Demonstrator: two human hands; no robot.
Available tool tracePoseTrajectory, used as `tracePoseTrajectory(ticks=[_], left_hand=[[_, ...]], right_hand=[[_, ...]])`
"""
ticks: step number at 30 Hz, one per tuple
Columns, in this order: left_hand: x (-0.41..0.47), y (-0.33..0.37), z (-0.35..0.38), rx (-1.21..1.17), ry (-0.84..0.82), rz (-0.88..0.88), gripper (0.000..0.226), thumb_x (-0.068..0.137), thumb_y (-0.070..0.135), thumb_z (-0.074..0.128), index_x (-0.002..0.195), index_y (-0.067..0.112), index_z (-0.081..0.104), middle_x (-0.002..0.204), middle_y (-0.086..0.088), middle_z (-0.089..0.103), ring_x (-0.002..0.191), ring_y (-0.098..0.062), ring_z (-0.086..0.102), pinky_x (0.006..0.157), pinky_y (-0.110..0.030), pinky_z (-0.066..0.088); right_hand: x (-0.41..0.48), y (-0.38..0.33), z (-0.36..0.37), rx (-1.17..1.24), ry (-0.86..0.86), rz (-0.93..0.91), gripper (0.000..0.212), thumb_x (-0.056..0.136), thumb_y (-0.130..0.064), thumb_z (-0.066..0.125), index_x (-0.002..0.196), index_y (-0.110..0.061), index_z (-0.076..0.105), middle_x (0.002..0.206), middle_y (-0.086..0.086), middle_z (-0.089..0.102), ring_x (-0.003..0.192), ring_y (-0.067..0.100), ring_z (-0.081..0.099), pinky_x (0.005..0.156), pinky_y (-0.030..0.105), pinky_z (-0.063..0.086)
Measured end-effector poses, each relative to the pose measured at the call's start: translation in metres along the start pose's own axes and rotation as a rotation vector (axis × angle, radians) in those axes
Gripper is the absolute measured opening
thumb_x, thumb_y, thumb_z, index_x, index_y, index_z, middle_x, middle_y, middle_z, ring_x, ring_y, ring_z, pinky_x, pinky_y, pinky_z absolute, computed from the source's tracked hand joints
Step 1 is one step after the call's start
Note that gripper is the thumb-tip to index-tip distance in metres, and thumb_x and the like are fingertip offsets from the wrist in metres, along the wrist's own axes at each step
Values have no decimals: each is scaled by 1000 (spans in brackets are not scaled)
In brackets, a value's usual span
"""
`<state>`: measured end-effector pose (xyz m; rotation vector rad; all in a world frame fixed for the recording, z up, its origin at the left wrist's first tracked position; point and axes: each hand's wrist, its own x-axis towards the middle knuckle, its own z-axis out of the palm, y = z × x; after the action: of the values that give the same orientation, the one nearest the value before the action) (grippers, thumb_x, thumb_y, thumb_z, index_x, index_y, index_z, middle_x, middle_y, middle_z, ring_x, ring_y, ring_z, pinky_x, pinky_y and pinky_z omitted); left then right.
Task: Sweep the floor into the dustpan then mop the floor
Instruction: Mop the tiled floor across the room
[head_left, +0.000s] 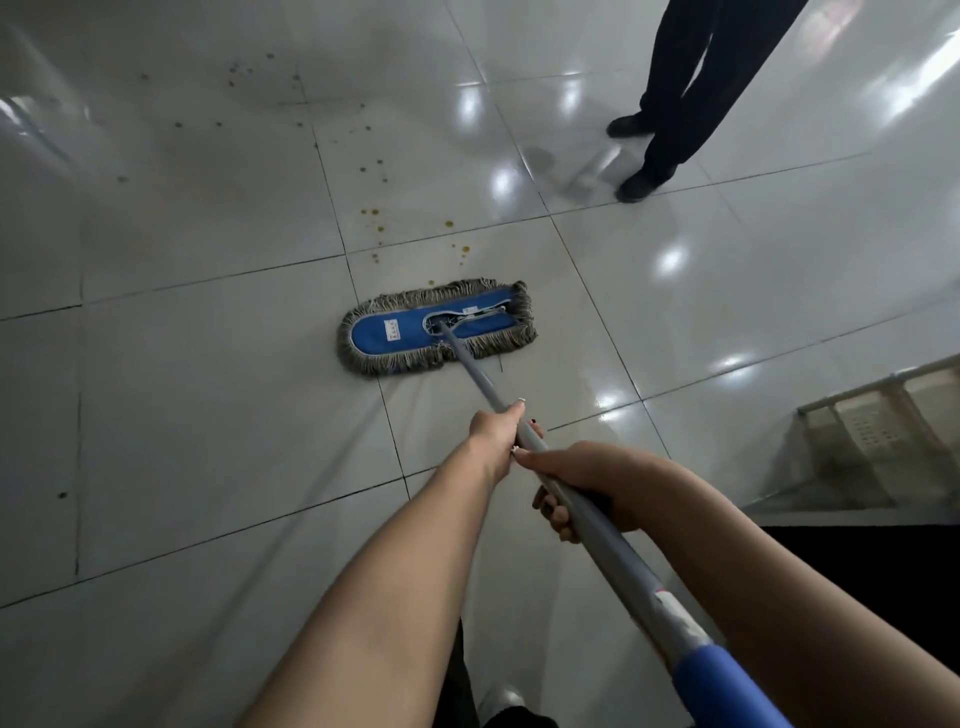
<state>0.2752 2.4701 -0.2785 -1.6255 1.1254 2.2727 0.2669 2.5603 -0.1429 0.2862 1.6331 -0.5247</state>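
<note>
Blue mop (436, 327) gripped by left hand (498, 436) and right hand (582, 483).

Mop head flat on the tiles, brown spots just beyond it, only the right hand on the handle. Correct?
No: the head view shows both hands gripping the handle, left hand ahead of right hand. Rest holds: mop head flat on the tiles, brown spots just beyond it.

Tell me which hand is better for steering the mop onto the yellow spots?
Left, probably. The left hand grips the handle lower, nearer the mop, so it can aim it at the spots just ahead. The right hand grips higher up, better for pushing.
</note>
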Motion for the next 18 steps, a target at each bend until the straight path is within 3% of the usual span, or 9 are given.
tracePoseTrajectory(ticks=[2, 4, 7, 9, 13, 16, 18], left_hand=[[13, 26, -5, -7, 23, 2, 27, 93, 25, 56, 99, -1, 53, 34, 1, 57, 28, -7, 55, 37, -18, 47], [25, 52, -7, -15, 36, 11, 25, 93, 26, 58, 89, 2, 51, 42, -2, 61, 30, -7, 56, 40, -19, 49], [42, 80, -9, -15, 55, 25, 27, 91, 28, 60, 83, 5, 51, 61, -5, 62, 47, -13, 61, 62, -28, 56], [52, 93, -12, 4, 69, 30, 27, 90, 29, 61, 83, 4, 53, 58, -4, 63, 50, -14, 61, 71, -32, 57], [72, 115, -14, 22, 72, 31, 28, 92, 26, 59, 80, 2, 51, 46, -4, 62, 29, -8, 56, 39, -18, 50], [85, 136, -10, 45, 64, 38, 28, 93, 26, 58, 79, 2, 52, 36, 0, 58, 28, -6, 55, 34, -15, 46], [96, 155, -4, 50, 65, 49, 27, 93, 26, 57, 88, 0, 54, 41, -3, 60, 27, -6, 55, 32, -14, 45]], right_hand=[[1, -30, 1, 0, 5, -5, 49, 90, -51, 55, 76, -5, 48, 37, 1, 46, 26, 10, 44, 35, 13, 41], [3, -59, 1, 12, 9, -23, 48, 91, -51, 54, 78, -5, 46, 36, 1, 45, 25, 10, 44, 34, 12, 40], [6, -91, 0, 34, 7, -41, 46, 92, -49, 54, 80, -5, 46, 35, 1, 45, 25, 10, 44, 34, 12, 40], [11, -105, -1, 42, -5, -35, 46, 91, -49, 55, 80, -5, 46, 37, 1, 46, 25, 10, 44, 35, 12, 40], [22, -132, -7, 39, -34, -8, 46, 90, -49, 56, 79, -5, 48, 42, 2, 48, 28, 11, 46, 36, 15, 43], [31, -156, -19, 32, -54, 17, 47, 90, -50, 56, 80, -5, 49, 43, 2, 48, 29, 11, 47, 37, 16, 44], [36, -176, -30, 18, -60, 18, 48, 90, -51, 55, 80, -4, 49, 43, 2, 49, 30, 11, 47, 37, 16, 44]])
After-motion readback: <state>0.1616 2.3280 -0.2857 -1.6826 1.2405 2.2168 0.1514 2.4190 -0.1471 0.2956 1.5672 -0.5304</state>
